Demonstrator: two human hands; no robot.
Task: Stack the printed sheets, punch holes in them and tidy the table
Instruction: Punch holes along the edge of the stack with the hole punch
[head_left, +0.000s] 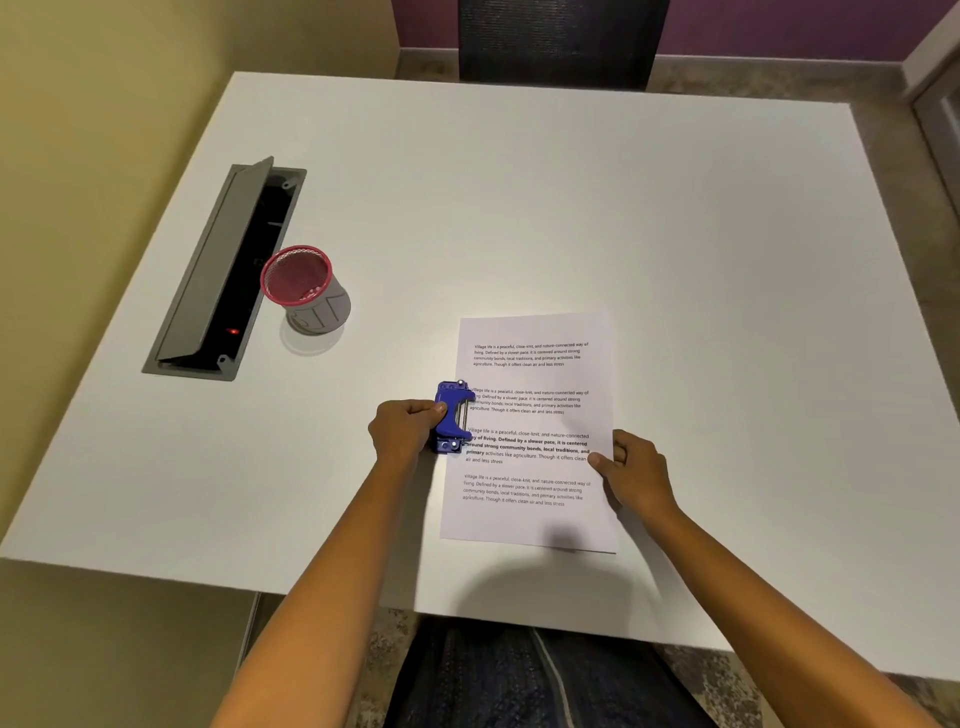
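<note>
A stack of printed sheets (535, 415) lies on the white table (571, 208), near its front edge. A blue hole punch (453, 415) sits over the middle of the stack's left edge, and the paper edge goes into its slot. My left hand (405, 428) grips the punch from the left side. My right hand (631, 465) rests on the stack's right edge with the thumb pressed on the paper, holding it down.
A mesh pen cup with a pink rim (306, 288) stands at the left. Beside it an open grey cable hatch (228, 270) is set into the tabletop. A dark chair (561, 41) stands behind the far edge.
</note>
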